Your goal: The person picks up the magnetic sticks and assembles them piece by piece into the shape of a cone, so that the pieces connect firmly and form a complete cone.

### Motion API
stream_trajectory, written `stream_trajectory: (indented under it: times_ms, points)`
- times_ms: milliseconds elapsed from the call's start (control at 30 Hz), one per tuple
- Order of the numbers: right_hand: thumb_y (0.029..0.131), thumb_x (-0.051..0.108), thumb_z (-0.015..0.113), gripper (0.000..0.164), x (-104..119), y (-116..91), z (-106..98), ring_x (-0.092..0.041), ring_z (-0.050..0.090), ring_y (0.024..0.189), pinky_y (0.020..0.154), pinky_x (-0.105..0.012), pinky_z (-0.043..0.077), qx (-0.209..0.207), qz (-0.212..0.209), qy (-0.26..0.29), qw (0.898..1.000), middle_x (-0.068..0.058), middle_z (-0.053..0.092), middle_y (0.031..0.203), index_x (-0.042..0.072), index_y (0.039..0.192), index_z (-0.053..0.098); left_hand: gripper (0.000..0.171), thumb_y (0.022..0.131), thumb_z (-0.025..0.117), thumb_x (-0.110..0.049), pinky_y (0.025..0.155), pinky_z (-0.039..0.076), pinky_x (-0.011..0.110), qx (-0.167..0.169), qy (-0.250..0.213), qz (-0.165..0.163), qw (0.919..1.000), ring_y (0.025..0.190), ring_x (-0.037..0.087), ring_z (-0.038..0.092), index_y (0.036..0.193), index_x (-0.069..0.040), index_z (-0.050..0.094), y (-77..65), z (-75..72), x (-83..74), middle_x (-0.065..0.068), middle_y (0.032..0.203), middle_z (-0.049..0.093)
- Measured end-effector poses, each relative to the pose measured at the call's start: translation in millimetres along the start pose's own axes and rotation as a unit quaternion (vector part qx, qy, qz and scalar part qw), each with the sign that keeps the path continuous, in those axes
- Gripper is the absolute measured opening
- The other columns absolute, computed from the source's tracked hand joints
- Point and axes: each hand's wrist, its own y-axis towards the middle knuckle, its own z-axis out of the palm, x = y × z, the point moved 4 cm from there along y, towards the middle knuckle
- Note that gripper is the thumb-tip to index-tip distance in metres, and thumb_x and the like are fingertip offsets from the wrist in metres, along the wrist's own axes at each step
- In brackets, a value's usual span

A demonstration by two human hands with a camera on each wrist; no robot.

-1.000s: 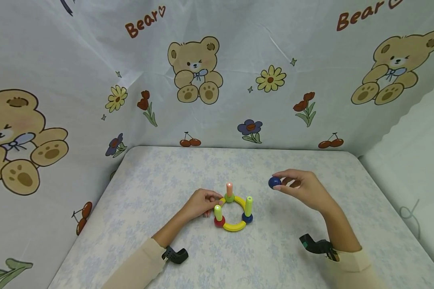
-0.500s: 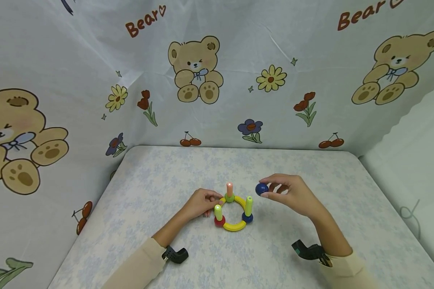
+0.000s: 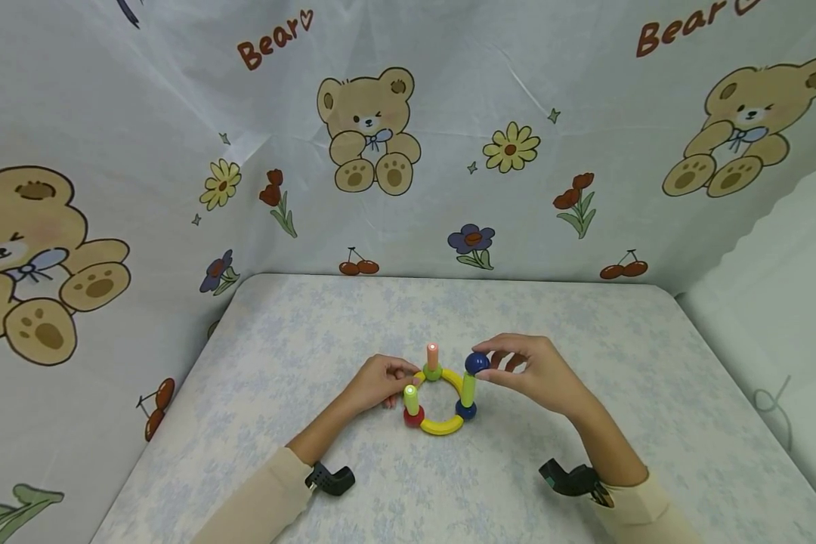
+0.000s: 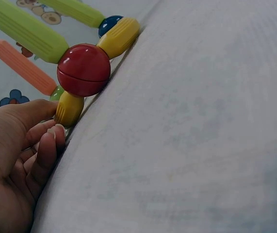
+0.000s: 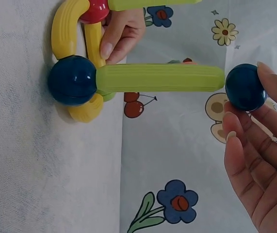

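Observation:
A ring of curved yellow rods (image 3: 441,428) lies on the table, joined by a red ball (image 3: 413,418), a green ball (image 3: 432,373) and a lower blue ball (image 3: 465,410). Upright from these rise two light green sticks (image 5: 157,77) and an orange stick (image 4: 25,67). My left hand (image 3: 377,381) pinches the yellow rod beside the red ball between thumb and fingers. With thumb and fingertips, my right hand (image 3: 533,370) holds another blue ball (image 5: 246,87) right at the top end of the green stick over the lower blue ball.
The table (image 3: 299,317) has a pale blue-patterned cover. Behind and to the left hangs a white cloth (image 3: 435,45) printed with bears and flowers. A black wrist camera (image 3: 332,480) sits at my left cuff, another black camera (image 3: 571,477) at my right.
My right hand has moved left and slightly down, bringing the blue ball from the right of the ring to the top of the green stick. My left hand has stayed in place.

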Motion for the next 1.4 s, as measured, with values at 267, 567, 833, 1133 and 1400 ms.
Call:
stream_trajectory:
  times_ms: [267,567,833,1133,1400]
  points:
    - [0.088,0.022,0.082,0.030,-1,0,4,-0.010,0.065,0.086,0.071,-0.029,0.058,0.002,0.002,-0.003,1.000,0.007,0.072,0.107,0.018,0.117,0.076,0.024,0.095,0.074,-0.030,0.041,0.051,0.031,0.001,0.003,-0.001,1.0000,0.043,0.016,0.057,0.114,-0.016,0.077,0.9,-0.2,0.0,0.005,0.076,0.068]
    - [0.089,0.023,0.081,0.031,-1,-1,3,-0.012,0.066,0.088,0.072,-0.030,0.058,0.013,0.015,0.010,1.000,0.005,0.073,0.109,0.016,0.119,0.075,0.027,0.097,0.072,-0.034,0.044,0.053,0.033,0.045,-0.006,-0.001,0.9990,0.046,0.019,0.059,0.117,-0.016,0.077,4.7,-5.9,2.4,0.008,0.071,0.068]
    - [0.088,0.024,0.082,0.034,-1,-2,2,-0.011,0.067,0.089,0.073,-0.031,0.058,0.018,0.012,0.015,1.000,0.007,0.072,0.112,0.015,0.120,0.075,0.028,0.103,0.063,-0.024,0.051,0.056,0.037,0.075,0.023,0.011,0.9969,0.056,0.028,0.064,0.126,-0.011,0.073,-0.5,-35.3,-17.5,0.012,0.086,0.071]
    - [0.086,0.022,0.083,0.036,0,-1,3,-0.010,0.067,0.088,0.073,-0.030,0.058,0.027,0.007,0.016,0.999,0.009,0.072,0.112,0.020,0.121,0.074,0.032,0.105,0.060,-0.027,0.063,0.056,0.055,0.170,0.022,0.060,0.9835,0.077,0.046,0.064,0.130,-0.009,0.070,-14.6,-54.2,-49.4,0.023,0.110,0.068]
    - [0.087,0.020,0.083,0.036,1,0,6,-0.018,0.069,0.089,0.073,-0.031,0.059,0.027,0.001,0.020,0.999,0.009,0.072,0.113,0.019,0.121,0.074,0.039,0.088,0.080,-0.010,0.064,0.056,0.033,0.225,0.022,0.113,0.9675,0.081,0.028,0.069,0.127,-0.009,0.072,-22.2,-41.2,-58.9,0.012,0.114,0.068]
